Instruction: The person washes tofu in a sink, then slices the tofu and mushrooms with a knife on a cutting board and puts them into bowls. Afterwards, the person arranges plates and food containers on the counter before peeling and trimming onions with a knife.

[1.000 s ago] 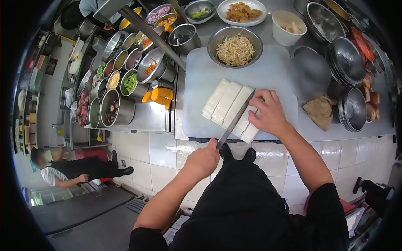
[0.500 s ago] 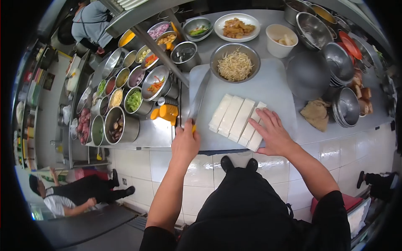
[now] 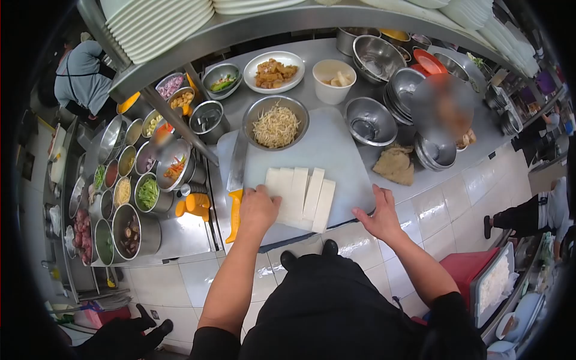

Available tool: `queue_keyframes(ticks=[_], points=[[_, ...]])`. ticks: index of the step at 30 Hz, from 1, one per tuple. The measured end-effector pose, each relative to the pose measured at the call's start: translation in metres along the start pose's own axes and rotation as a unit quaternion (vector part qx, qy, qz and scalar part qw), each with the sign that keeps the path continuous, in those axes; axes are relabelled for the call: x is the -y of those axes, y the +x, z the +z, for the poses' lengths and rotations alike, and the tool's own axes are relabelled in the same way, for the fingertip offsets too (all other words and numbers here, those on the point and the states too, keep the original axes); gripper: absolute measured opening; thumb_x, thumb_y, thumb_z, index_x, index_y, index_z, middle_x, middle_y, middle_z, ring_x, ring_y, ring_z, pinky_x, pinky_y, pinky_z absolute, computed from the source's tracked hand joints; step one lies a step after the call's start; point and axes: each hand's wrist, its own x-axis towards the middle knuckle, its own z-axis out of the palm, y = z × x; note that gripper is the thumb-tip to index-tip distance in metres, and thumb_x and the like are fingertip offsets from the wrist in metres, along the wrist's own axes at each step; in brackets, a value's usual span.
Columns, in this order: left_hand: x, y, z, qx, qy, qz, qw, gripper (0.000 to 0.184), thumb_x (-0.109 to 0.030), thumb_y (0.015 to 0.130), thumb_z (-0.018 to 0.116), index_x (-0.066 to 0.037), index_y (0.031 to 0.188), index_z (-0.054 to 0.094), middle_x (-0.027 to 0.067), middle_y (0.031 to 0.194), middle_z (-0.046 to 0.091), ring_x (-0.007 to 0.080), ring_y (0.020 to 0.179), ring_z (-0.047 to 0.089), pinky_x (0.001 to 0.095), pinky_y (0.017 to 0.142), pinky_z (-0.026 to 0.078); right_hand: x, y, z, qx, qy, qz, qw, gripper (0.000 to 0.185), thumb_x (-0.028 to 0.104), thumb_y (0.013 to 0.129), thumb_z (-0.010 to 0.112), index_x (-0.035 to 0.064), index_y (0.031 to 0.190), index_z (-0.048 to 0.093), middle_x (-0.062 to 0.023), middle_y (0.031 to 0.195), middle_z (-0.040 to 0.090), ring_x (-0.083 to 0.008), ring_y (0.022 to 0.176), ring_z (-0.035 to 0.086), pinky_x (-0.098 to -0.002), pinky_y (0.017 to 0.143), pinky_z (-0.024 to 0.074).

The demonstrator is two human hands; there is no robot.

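White tofu (image 3: 300, 195), cut into several thick strips, lies near the front of a pale cutting board (image 3: 336, 156). My left hand (image 3: 257, 210) is at the tofu's left edge, fingers bent and thumb apart; whether it touches the tofu is unclear. Just left of that hand, a knife (image 3: 236, 207) with a yellow handle lies on the board's left side, its blade pointing away from me. By the board's front right corner, my right hand (image 3: 380, 216) has thumb and fingers apart with nothing in it. A metal bowl of bean sprouts (image 3: 276, 125) stands at the board's back.
Metal containers of chopped vegetables (image 3: 147, 192) crowd the left side, beside yellow-capped bottles (image 3: 195, 205). A plate of brown food (image 3: 276, 72), a white tub (image 3: 334, 81) and stacked metal bowls (image 3: 405, 93) stand behind. A shelf with plates (image 3: 159, 27) overhangs the counter. Other people work nearby.
My left hand has let go of the knife handle and moved to the tofu's left edge. My right hand has left the tofu for the board's front right corner. The view has shifted.
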Motion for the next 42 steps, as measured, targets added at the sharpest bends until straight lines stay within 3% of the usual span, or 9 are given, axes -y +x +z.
queue_keyframes(ticks=[8, 17, 20, 23, 26, 30, 32, 39, 42], points=[[-0.035, -0.004, 0.013, 0.033, -0.087, -0.022, 0.995, 0.059, -0.034, 0.078, 0.074, 0.010, 0.112, 0.056, 0.0258, 0.100, 0.068, 0.0397, 0.099, 0.065, 0.0445, 0.088, 0.051, -0.026, 0.043, -0.002, 0.105, 0.148, 0.096, 0.979, 0.082, 0.048, 0.078, 0.078, -0.0090, 0.131, 0.052, -0.0241, 0.121, 0.052, -0.0359, 0.113, 0.053, -0.0387, 0.096, 0.0457], [-0.102, -0.002, 0.041, 0.035, -0.165, -0.059, 0.984, 0.056, -0.034, 0.075, 0.077, 0.007, 0.110, 0.058, 0.0184, 0.094, 0.069, 0.0322, 0.090, 0.068, 0.0387, 0.081, 0.053, -0.054, 0.091, -0.026, 0.272, 0.301, 0.131, 0.905, 0.063, 0.040, 0.079, 0.081, -0.0069, 0.117, 0.062, -0.0173, 0.102, 0.068, -0.0195, 0.081, 0.066, -0.0312, 0.077, 0.0522], [-0.114, 0.003, 0.051, 0.051, -0.199, -0.068, 0.976, 0.055, -0.033, 0.075, 0.077, 0.006, 0.108, 0.059, 0.0165, 0.091, 0.068, 0.0311, 0.087, 0.067, 0.0382, 0.079, 0.053, -0.072, 0.104, -0.011, 0.242, 0.428, 0.185, 0.851, 0.057, 0.034, 0.079, 0.082, -0.0052, 0.116, 0.063, -0.0158, 0.111, 0.068, -0.0180, 0.090, 0.066, -0.0317, 0.081, 0.0525], [-0.122, 0.007, 0.057, 0.069, -0.255, -0.070, 0.962, 0.052, -0.032, 0.075, 0.077, 0.006, 0.106, 0.060, 0.0163, 0.090, 0.068, 0.0316, 0.085, 0.066, 0.0389, 0.078, 0.052, -0.073, 0.121, -0.024, 0.291, 0.555, 0.257, 0.736, 0.057, 0.029, 0.078, 0.084, -0.0047, 0.119, 0.061, -0.0132, 0.112, 0.067, -0.0177, 0.095, 0.066, -0.0313, 0.083, 0.0527], [-0.133, 0.007, 0.064, 0.064, -0.238, -0.032, 0.968, 0.048, -0.030, 0.076, 0.074, 0.006, 0.104, 0.060, 0.0180, 0.092, 0.068, 0.0334, 0.084, 0.066, 0.0399, 0.078, 0.052, -0.073, 0.136, -0.027, 0.354, 0.565, 0.267, 0.696, 0.061, 0.026, 0.077, 0.085, -0.0054, 0.122, 0.058, -0.0133, 0.113, 0.067, -0.0186, 0.099, 0.066, -0.0308, 0.085, 0.0527], [-0.156, 0.006, 0.066, 0.037, -0.252, -0.018, 0.967, 0.048, -0.028, 0.077, 0.071, 0.008, 0.107, 0.059, 0.0232, 0.100, 0.066, 0.0375, 0.087, 0.065, 0.0421, 0.081, 0.052, -0.069, 0.141, -0.027, 0.350, 0.431, 0.222, 0.801, 0.059, 0.024, 0.077, 0.084, -0.0038, 0.122, 0.059, -0.0129, 0.112, 0.067, -0.0187, 0.100, 0.066, -0.0310, 0.085, 0.0527], [-0.168, 0.004, 0.056, 0.070, -0.300, -0.057, 0.950, 0.048, -0.024, 0.079, 0.070, 0.009, 0.111, 0.058, 0.0246, 0.103, 0.065, 0.0365, 0.092, 0.065, 0.0417, 0.083, 0.052, -0.076, 0.140, -0.016, 0.334, 0.394, 0.199, 0.833, 0.059, 0.024, 0.077, 0.084, -0.0029, 0.123, 0.058, -0.0124, 0.113, 0.067, -0.0188, 0.101, 0.065, -0.0310, 0.085, 0.0527], [-0.168, 0.017, 0.078, 0.165, -0.561, -0.079, 0.807, 0.047, -0.007, 0.084, 0.061, 0.011, 0.126, 0.050, 0.0198, 0.111, 0.064, 0.0274, 0.102, 0.065, 0.0367, 0.083, 0.053, -0.070, 0.139, -0.024, 0.341, 0.454, 0.255, 0.782, 0.052, 0.011, 0.081, 0.078, -0.0015, 0.126, 0.056, -0.0117, 0.115, 0.066, -0.0191, 0.103, 0.065, -0.0321, 0.088, 0.0527], [-0.166, 0.014, 0.072, 0.237, -0.636, -0.080, 0.730, 0.050, 0.000, 0.090, 0.051, 0.003, 0.138, 0.041, 0.0166, 0.126, 0.057, 0.0289, 0.110, 0.063, 0.0420, 0.090, 0.055, -0.074, 0.130, -0.032, 0.334, 0.477, 0.262, 0.770, 0.049, 0.007, 0.082, 0.075, -0.0002, 0.126, 0.056, -0.0111, 0.116, 0.065, -0.0192, 0.104, 0.064, -0.0326, 0.090, 0.0524]])
